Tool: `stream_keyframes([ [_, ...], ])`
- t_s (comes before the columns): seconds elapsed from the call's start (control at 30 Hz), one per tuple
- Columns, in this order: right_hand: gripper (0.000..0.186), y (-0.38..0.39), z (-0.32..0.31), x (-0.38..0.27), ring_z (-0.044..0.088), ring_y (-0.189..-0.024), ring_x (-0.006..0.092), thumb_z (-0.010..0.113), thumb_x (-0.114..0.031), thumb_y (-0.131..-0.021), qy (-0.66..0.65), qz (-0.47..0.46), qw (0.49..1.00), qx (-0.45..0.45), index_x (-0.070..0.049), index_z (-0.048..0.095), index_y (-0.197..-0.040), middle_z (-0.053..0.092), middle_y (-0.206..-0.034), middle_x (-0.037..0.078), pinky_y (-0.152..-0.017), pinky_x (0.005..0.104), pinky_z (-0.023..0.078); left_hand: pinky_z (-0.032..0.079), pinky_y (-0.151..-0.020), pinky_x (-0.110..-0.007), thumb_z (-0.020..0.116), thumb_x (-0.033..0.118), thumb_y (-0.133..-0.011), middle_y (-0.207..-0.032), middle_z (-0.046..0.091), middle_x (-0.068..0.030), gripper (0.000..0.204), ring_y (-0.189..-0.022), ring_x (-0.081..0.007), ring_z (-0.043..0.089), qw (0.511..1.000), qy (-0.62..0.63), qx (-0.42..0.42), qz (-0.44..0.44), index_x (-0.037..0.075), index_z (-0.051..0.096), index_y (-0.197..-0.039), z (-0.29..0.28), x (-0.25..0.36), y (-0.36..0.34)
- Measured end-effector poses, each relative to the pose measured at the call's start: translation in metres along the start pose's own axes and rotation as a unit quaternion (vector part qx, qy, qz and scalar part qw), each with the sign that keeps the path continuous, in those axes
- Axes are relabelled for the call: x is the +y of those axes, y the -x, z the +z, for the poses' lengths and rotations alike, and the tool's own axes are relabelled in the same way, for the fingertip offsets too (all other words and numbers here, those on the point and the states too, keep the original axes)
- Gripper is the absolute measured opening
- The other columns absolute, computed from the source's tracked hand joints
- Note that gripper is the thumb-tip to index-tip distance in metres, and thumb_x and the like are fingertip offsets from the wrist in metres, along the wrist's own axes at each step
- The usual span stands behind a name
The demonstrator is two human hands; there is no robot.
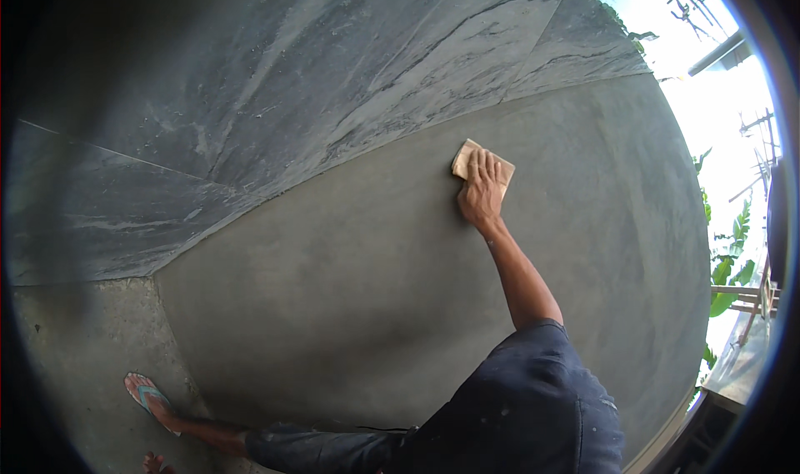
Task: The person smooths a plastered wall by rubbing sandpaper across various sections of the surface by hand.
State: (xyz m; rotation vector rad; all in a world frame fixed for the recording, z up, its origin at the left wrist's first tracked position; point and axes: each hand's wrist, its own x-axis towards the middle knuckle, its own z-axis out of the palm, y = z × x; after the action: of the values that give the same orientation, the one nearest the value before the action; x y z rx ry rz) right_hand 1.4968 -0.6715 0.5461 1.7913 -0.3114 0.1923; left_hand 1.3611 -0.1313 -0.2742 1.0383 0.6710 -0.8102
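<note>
My right hand [481,192] presses a flat, tan, roughly rectangular pad [508,172] against a smooth grey plastered surface [358,249]. Its fingers lie over the pad's face, and corners of the pad stick out on both sides of them. Whether the pad is a sponge, a folded cloth or paper I cannot tell. The bare forearm reaches up from a dark blue short sleeve [533,374]. Just beyond the hand, the plaster meets large grey marbled tiles [333,65] along a slanting seam. My left hand does not show.
At the lower left, a foot in a light blue flip-flop [150,399] stands on rough concrete floor [92,341]. Past the plaster's right edge are green leaves [729,282], poles and bright daylight. A dark blur covers part of the tiles at the left.
</note>
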Motion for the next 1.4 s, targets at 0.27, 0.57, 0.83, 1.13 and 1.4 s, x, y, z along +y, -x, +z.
stream_keyframes([
  [0.27, 0.068, 0.061, -0.044, -0.034, 0.035, -0.153, 0.0285, 0.05, -0.006, -0.087, -0.042, -0.144, 0.984, -0.093, -0.001, 0.042, -0.155, 0.043, -0.162, 0.015, -0.129, 0.045, 0.024, 0.052, -0.097, -0.047, 0.065, 0.05, -0.097, -0.131, 0.062, -0.0203, 0.072, -0.11, -0.0368, 0.063, 1.0, -0.011, -0.013, 0.023, 0.001, 0.048, -0.148, 0.001, -0.007, 0.001],
  [0.57, 0.068, -0.001, -0.034, 0.087, 0.035, -0.15, 0.0425, 0.054, -0.008, -0.084, 0.014, 0.063, 0.996, 0.058, 0.011, 0.044, -0.149, 0.046, -0.154, 0.028, -0.127, 0.0485, 0.024, 0.054, -0.101, -0.051, 0.067, 0.051, -0.095, -0.138, 0.06, -0.026, 0.081, -0.117, -0.0428, 0.065, 0.993, -0.023, -0.086, 0.081, -0.002, 0.042, -0.15, -0.022, -0.051, 0.018],
  [0.83, 0.063, 0.088, -0.02, -0.072, 0.032, -0.154, 0.0272, 0.05, -0.017, -0.09, -0.132, -0.192, 0.963, -0.133, 0.003, 0.049, -0.15, 0.047, -0.159, 0.014, -0.13, 0.0434, 0.018, 0.058, -0.091, -0.042, 0.052, 0.033, -0.108, -0.128, 0.068, -0.0168, 0.05, -0.108, -0.0335, 0.07, 0.955, -0.261, -0.052, -0.13, -0.002, 0.051, -0.145, -0.017, -0.031, 0.064],
  [1.13, 0.064, -0.035, -0.079, 0.163, 0.032, -0.153, 0.0396, 0.047, -0.012, -0.09, 0.048, 0.181, 0.982, 0.014, 0.007, 0.046, -0.151, 0.046, -0.158, 0.022, -0.13, 0.0463, 0.015, 0.055, -0.084, -0.049, 0.051, 0.042, -0.107, -0.115, 0.074, -0.0135, 0.048, -0.099, -0.0337, 0.07, 0.828, -0.546, 0.074, 0.103, 0.006, 0.057, -0.138, -0.07, -0.02, 0.117],
  [1.4, 0.061, 0.103, 0.005, -0.154, 0.027, -0.157, 0.0295, 0.041, -0.024, -0.099, -0.102, -0.208, 0.961, -0.15, 0.005, 0.047, -0.152, 0.043, -0.163, 0.015, -0.13, 0.047, 0.013, 0.053, -0.071, -0.048, 0.056, 0.038, -0.103, -0.095, 0.07, -0.016, 0.039, -0.081, -0.0383, 0.066, 0.719, -0.612, 0.164, 0.286, 0.007, 0.057, -0.127, -0.161, 0.029, 0.197],
])
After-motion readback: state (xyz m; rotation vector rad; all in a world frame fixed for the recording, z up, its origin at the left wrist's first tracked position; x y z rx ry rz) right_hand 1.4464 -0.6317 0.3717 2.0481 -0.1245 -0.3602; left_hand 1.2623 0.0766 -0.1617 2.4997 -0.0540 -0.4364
